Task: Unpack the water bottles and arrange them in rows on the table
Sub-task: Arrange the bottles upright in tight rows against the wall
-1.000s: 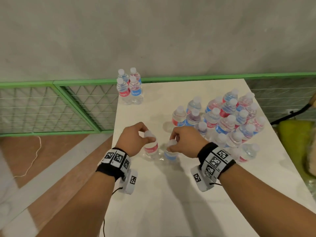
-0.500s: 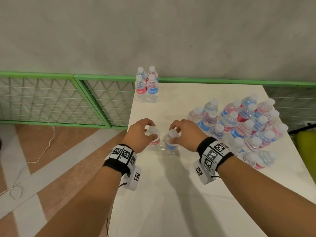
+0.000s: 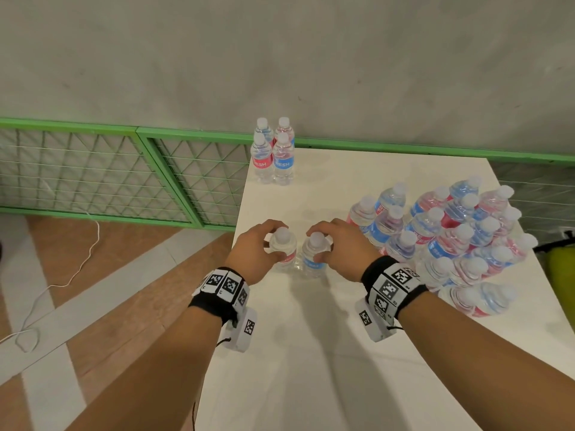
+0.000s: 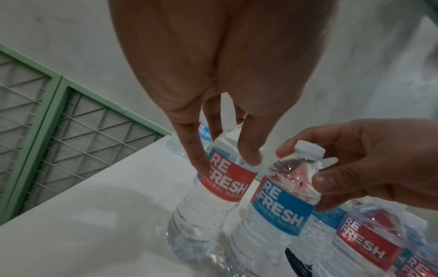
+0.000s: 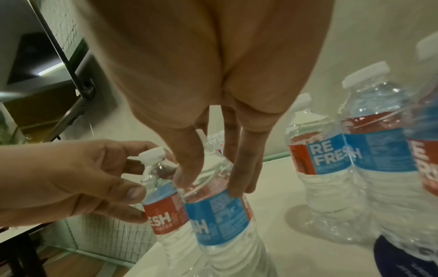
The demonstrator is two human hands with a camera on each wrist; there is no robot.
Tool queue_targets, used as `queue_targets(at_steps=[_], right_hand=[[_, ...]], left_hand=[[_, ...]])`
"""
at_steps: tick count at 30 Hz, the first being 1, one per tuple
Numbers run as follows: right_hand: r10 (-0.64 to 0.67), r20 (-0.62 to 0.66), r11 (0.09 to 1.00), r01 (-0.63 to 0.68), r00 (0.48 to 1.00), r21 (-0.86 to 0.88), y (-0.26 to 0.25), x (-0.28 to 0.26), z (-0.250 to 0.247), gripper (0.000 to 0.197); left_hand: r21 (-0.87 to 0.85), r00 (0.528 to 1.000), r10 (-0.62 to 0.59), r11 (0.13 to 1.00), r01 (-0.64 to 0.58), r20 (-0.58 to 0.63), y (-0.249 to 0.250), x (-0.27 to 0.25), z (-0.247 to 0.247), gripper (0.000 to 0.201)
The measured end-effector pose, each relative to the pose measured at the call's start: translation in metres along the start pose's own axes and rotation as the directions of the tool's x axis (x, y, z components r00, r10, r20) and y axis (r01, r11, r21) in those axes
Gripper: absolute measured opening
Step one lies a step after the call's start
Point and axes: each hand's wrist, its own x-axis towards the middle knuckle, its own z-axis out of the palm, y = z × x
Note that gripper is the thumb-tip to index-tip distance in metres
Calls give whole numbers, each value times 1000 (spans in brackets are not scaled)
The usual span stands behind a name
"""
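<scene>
Left hand (image 3: 253,247) grips one upright bottle (image 3: 283,248), right hand (image 3: 340,244) grips its neighbour (image 3: 314,253); four placed bottles (image 3: 273,154) wait far ahead

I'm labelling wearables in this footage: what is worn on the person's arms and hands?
Bare forearms, no sleeves or gloves. Each wrist has a black band carrying white square tiles printed with black-and-white markers. A white, marker-tagged box hangs under each wrist, with a thin black cable.

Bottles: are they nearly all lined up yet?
Not nearly. Four bottles stand in a neat block at the table's far corner. The left hand and right hand each grip one more. The big bunch on the right is still waiting.
</scene>
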Motion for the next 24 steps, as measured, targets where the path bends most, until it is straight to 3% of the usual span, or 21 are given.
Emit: queue_targets(at_steps=[13, 24], right_hand=[[6, -4, 1000, -6, 1000, -23, -25, 82, -5, 47], [14, -37, 997, -17, 999, -72, -46, 161, -14, 46]], left_hand=[[6, 989, -45, 999, 47, -139, -11, 65, -22, 57], [172, 976, -53, 981, 91, -210, -23, 146, -60, 57]])
